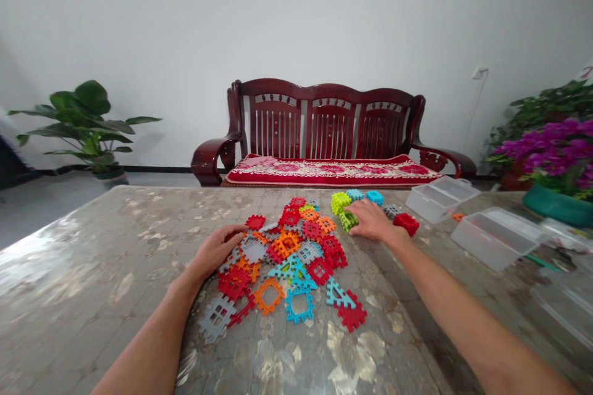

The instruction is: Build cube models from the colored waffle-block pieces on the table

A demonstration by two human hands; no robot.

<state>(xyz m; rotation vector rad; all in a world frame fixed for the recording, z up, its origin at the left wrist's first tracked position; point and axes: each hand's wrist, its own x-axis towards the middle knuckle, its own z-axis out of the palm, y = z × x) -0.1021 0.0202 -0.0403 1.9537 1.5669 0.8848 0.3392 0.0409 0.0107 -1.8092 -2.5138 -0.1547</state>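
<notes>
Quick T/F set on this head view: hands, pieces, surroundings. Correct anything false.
1. The right hand is at the green pieces. True.
2. The left hand is at the green pieces. False: it is at the left edge of the mixed pile.
3. The blue square frame has an open middle. True.
4. The red cushion lies on the table. False: it lies on the bench.
5. Clear boxes stand on the table's right side. True.
6. The purple flowers are left of the bench. False: they are right of it.
</notes>
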